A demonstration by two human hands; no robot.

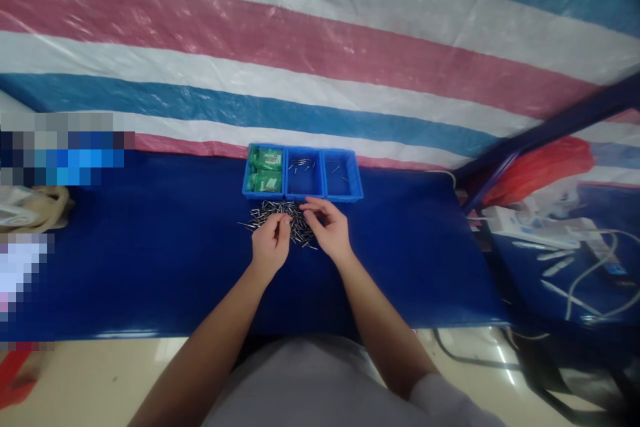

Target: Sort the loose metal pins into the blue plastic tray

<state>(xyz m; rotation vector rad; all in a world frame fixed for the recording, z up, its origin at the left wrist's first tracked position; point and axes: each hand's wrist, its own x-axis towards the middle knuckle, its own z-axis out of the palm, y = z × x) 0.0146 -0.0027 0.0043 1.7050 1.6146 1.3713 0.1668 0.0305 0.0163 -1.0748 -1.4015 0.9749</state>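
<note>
In the head view, a metal pile (301, 232) is flanked by the left hand (271, 240), fingertips closed, and the right hand (327, 230), thumb and fingers slightly parted; whether anything is gripped cannot be told. Blue bins (343, 197) are set just beyond; bare blue tabletop (175, 247) is left either side.

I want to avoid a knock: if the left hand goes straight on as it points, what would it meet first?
The left hand would probably meet the pile of pins first. Its height above them is unclear; if it passes over, the middle bin comes first instead.
</note>
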